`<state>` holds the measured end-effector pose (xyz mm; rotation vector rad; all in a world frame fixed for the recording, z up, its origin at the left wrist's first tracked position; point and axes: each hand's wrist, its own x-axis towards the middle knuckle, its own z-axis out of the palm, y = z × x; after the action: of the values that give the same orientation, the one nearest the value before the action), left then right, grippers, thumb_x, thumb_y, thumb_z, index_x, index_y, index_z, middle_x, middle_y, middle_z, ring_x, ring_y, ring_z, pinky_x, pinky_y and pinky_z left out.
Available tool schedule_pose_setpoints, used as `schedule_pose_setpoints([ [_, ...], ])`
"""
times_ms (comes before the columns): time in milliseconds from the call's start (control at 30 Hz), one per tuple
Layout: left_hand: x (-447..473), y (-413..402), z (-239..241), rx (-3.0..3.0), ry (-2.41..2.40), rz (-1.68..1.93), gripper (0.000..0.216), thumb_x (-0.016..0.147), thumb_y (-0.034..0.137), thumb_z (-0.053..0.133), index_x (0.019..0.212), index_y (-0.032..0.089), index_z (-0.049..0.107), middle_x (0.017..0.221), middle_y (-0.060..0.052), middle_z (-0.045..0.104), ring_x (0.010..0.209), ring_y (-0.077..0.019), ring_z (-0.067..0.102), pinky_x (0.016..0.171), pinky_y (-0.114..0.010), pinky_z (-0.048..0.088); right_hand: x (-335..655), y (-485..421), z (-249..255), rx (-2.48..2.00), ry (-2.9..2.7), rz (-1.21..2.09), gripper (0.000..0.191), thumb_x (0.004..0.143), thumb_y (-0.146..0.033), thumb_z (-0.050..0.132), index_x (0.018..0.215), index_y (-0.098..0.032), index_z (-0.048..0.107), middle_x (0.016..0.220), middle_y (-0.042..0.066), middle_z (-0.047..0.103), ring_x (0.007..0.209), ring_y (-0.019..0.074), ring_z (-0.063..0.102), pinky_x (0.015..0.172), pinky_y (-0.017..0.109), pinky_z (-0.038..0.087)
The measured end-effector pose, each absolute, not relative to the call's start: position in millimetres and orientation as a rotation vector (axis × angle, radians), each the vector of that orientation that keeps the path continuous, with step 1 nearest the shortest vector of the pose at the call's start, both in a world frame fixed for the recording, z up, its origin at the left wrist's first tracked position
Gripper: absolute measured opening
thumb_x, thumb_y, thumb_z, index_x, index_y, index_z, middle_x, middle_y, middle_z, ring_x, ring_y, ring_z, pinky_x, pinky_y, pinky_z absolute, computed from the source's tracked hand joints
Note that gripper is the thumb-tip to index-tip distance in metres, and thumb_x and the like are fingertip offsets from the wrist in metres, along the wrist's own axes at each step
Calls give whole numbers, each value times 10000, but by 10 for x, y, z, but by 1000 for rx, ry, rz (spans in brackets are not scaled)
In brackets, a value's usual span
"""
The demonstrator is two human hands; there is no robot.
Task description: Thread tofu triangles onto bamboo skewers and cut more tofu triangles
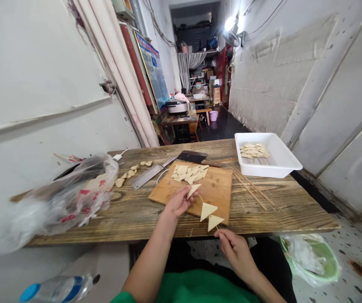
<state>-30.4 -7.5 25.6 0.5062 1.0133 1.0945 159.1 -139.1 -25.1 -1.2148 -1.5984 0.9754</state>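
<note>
Between the fingers of my left hand [180, 201] is a pale triangular slice [194, 191], which looks like tofu, at the tip end of a thin wooden skewer [201, 198]. My right hand [235, 248] pinches the skewer's lower end, just off the table's front edge. Two more triangles, an upper one [208, 211] and a lower one [215, 222], are threaded on it. Beneath them lies a wooden cutting board [171, 192], with a heap of cut triangles [188, 173] toward its back.
Several bare skewers [250, 187] lie right of the board. A white tub [269, 168] holds filled skewers [254, 150]. Two cleavers, one bright [147, 176] and one dark [196, 158], lie behind and left. Pale pieces [127, 174] and a plastic bag [70, 202] are at left.
</note>
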Motion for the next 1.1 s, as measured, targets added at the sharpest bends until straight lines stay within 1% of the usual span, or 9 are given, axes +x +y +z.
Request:
schedule_pose_setpoints([
  [67,-307,-76,269,444,993,1075,132,827,137,519,927,89,591,785,-102,666,621,-111,631,487,-157,484,1575,-1406,-239,-1229,-1620,964,274,894,-338,395,862,-161,601,554,-21,480,491,110,456,488,198,360],
  [133,-310,-77,260,422,972,1065,123,827,135,520,921,93,587,819,-113,672,704,-151,654,590,-226,537,1568,-1410,-236,-1240,-1638,957,276,893,-335,396,860,-159,606,552,-19,484,495,112,461,488,198,359],
  [200,-312,-77,242,433,966,1065,115,823,122,521,915,94,585,846,-122,676,778,-186,661,673,-289,550,1566,-1408,-238,-1244,-1648,952,280,893,-334,395,862,-157,611,555,-17,488,499,113,463,483,196,356],
  [300,-316,-72,220,472,966,1049,112,819,113,523,908,86,586,863,-130,680,804,-200,662,708,-311,549,1565,-1399,-233,-1244,-1660,952,288,895,-332,390,869,-154,615,545,-21,480,496,114,461,482,194,356],
  [467,-317,-68,213,532,955,1010,137,825,121,518,929,69,591,858,-150,681,801,-200,663,721,-313,545,1561,-1386,-201,-1247,-1674,934,299,896,-341,386,874,-154,618,556,-15,490,506,116,466,486,196,365],
  [767,-319,-56,202,564,974,999,141,805,140,561,925,72,595,860,-143,679,794,-199,662,734,-327,542,1565,-1381,-196,-1261,-1663,956,321,896,-365,379,865,-157,622,547,-13,485,500,122,459,485,202,359],
  [933,-309,-57,236,589,987,997,134,811,131,542,918,75,600,834,-127,683,785,-192,662,727,-322,543,1569,-1379,-194,-1249,-1655,958,320,898,-355,380,891,-154,629,559,-13,494,497,117,459,483,200,357],
  [1100,-294,-50,276,596,987,991,125,827,131,516,884,64,605,829,-137,683,770,-182,662,721,-302,541,1581,-1388,-188,-1258,-1661,948,333,896,-372,381,890,-152,630,556,-13,502,501,122,470,491,206,359],
])
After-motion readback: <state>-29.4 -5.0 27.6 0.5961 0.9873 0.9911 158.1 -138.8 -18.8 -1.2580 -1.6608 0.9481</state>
